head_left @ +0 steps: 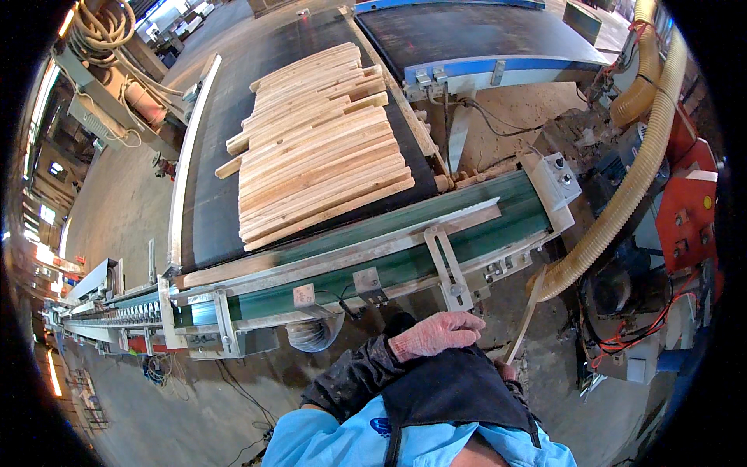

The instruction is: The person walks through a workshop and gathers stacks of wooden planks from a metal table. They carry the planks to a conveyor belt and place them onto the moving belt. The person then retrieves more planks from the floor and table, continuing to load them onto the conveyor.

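My left hand (pixel 436 333), in a pink knit glove, lies across the dark apron (pixel 451 389) at my waist. Its fingers are curled together and hold nothing. Only a sliver of my right hand (pixel 507 370) shows past the apron's edge. It grips the lower end of a thin wooden strip (pixel 527 311) that slants up toward the yellow ribbed hose (pixel 622 202). Ahead, a batch of pale wooden slats (pixel 319 148) lies side by side on a wide black conveyor belt (pixel 206 210), out of reach of both hands.
A narrow green belt (pixel 405 257) in a metal frame runs crosswise between me and the slats. A grey control box (pixel 556 180) sits at its right end. Red machinery (pixel 689 218) and cables stand at the right. A second black belt (pixel 467 31) lies farther back. The concrete floor is sawdust-strewn.
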{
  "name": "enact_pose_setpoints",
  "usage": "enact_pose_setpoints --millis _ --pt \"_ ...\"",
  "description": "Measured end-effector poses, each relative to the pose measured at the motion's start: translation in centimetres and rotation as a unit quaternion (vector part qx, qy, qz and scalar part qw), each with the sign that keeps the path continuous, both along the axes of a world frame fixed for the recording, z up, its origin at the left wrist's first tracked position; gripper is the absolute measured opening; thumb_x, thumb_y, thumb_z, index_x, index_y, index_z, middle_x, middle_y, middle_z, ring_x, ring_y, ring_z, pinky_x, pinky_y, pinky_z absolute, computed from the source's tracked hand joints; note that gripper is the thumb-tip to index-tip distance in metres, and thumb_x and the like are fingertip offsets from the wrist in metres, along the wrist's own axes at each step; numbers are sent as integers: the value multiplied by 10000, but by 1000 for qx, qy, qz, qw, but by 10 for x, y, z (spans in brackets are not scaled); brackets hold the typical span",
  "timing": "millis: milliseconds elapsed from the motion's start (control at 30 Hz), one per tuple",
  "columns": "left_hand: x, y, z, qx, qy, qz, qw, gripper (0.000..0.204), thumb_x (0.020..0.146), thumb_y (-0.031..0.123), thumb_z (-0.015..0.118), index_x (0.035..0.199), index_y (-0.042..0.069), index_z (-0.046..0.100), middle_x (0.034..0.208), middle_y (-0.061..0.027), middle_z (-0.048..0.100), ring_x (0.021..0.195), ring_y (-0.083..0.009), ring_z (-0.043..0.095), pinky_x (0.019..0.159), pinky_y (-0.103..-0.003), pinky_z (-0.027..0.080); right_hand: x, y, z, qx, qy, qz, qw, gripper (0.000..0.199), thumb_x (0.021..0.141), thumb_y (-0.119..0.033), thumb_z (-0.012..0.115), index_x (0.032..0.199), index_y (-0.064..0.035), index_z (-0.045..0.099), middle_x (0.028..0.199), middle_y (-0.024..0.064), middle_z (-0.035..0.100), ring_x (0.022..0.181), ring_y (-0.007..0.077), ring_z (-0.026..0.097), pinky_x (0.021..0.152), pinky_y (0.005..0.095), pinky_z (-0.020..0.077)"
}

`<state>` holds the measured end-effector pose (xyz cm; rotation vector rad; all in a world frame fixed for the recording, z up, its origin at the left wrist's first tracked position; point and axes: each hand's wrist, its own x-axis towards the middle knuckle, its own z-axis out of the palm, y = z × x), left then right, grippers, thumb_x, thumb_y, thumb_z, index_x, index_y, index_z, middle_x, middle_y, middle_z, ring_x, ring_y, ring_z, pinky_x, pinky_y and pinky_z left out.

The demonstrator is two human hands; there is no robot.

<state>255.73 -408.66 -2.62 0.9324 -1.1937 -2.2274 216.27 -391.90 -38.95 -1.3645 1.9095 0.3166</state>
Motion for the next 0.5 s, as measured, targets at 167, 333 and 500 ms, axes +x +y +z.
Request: enact_pose_setpoints --millis 167,333,500 --pt "3 3 -4 5 6 7 1000 551 1038 246 700 1490 -43 573 1315 -111 697 1243 -184 627 1123 -336 477 -3 8 -25 -16 32 62 997 359 899 -388 726 1251 -321 755 1040 149 792 954 440 761 773 553 607" --pt "6 2 -4 -5 -2 5 1000 549 1038 255 700 1484 -42 578 1307 -105 696 1238 -181 626 1119 -341 477 -5 6 -30 12 27 66 997 388 932 -391 685 1311 -326 737 1088 147 792 988 448 754 818 557 615" --pt "8 1 -5 -29 -7 7 1000 547 1039 269 697 1476 -41 584 1302 -103 694 1232 -179 624 1109 -343 479 -6 7 -23 -12 -27 40 999 399 946 -320 666 1337 -282 728 1140 173 782 1034 430 747 871 546 606"
